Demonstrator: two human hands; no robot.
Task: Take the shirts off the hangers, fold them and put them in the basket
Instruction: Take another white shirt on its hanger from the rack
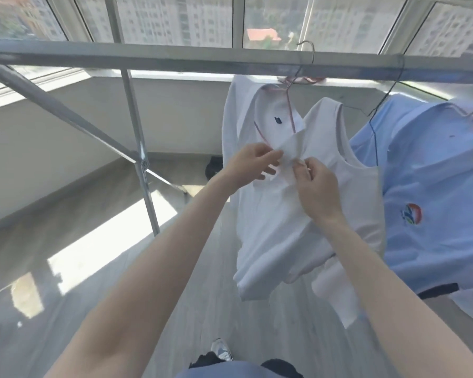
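At left, drying rack (pixel 175 57), with a rail across for hanger hooks. Left hand (pixel 246 166), fingers curled, pinching the placket of the white collared shirt (pixel 268 219) just under the collar. Hung on a pink hanger (pixel 289 110), high and within easy reach. Right hand (pixel 316 186) pinching the same placket from the other side, probably undoing a button to widen the neck for the hanger. Further right, white vest (pixel 363 192) and blue shirt (pixel 434 186), waiting on hangers. No basket in view.
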